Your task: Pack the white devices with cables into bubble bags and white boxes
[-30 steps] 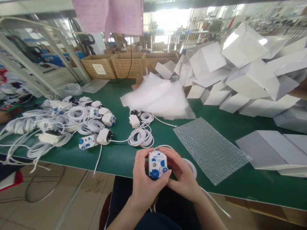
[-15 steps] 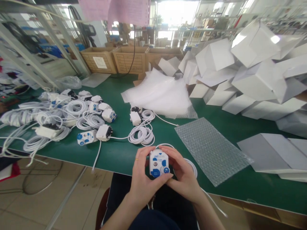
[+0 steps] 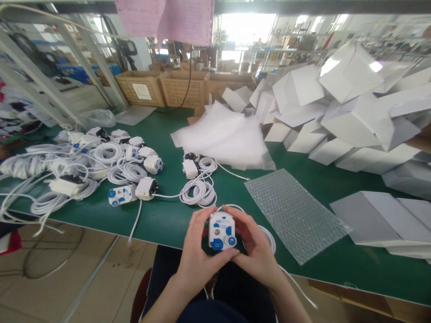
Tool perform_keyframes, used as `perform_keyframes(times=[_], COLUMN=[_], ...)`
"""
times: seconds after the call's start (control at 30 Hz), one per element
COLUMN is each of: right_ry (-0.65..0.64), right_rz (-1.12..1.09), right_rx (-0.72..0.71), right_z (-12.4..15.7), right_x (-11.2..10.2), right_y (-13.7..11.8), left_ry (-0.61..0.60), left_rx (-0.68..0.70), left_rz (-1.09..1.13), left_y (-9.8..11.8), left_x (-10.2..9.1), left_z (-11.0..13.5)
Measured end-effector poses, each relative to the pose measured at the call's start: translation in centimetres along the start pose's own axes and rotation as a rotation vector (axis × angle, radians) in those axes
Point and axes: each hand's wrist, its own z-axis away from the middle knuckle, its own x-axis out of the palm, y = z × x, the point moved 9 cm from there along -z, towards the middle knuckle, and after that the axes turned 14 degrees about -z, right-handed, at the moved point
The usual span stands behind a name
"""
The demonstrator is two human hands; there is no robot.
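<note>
A small white box-shaped device (image 3: 222,230) with blue buttons sits between both my hands, above the green table's near edge. My left hand (image 3: 197,251) grips its left side and underside, thumb under the face. On the other side my right hand (image 3: 254,249) wraps the device, fingers over its top. A white cable (image 3: 269,235) coils from the device behind my right hand and trails off the table edge.
The green table (image 3: 168,220) carries a bubble-wrap sheet (image 3: 292,213) to the right, a coiled cable with adapter (image 3: 198,188) ahead, and several similar devices with cables (image 3: 101,170) at the left. Foam bags (image 3: 225,134), white cartons (image 3: 353,103) and brown boxes (image 3: 178,87) lie farther back.
My hands and the device have stayed nearly still. The view has shifted slightly, and my fingers have adjusted a little around the device.
</note>
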Motion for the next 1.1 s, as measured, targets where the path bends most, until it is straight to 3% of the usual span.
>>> perform_keyframes(times=[0.2,0.37,0.53,0.77,0.83,0.97,1.1], right_ry=[0.026,0.172,0.168,0.117,0.114,0.127,0.143], right_rz=[-0.024,-0.04,0.024,0.621,0.708,0.661,0.552], right_rx=[-0.005,0.036,0.004,-0.228,-0.299,-0.381,-0.363], right_z=[0.1,-0.3,-0.9,0.0,0.2,0.0,0.1], right_x=[-0.4,-1.9,-2.2,-0.8,-0.5,-0.8,-1.6], right_y=[0.1,1.1,0.2,-3.2,-3.7,-4.8,-5.6], left_ry=[-0.054,-0.103,-0.077,-0.041,-0.085,-0.21,-0.28], left_rx=[0.095,0.122,-0.048,-0.395,-0.494,-0.614,-0.559], left_rz=[0.008,0.04,0.219,0.766,0.89,0.952,0.84], left_y=[1.1,1.2,0.1,-0.7,-0.6,-0.6,-0.7], left_x=[-0.9,-1.4,-0.7,1.4,2.8,5.4,6.6], left_z=[-0.6,-1.7,-2.4,-2.6,-2.4,-1.3,-1.0])
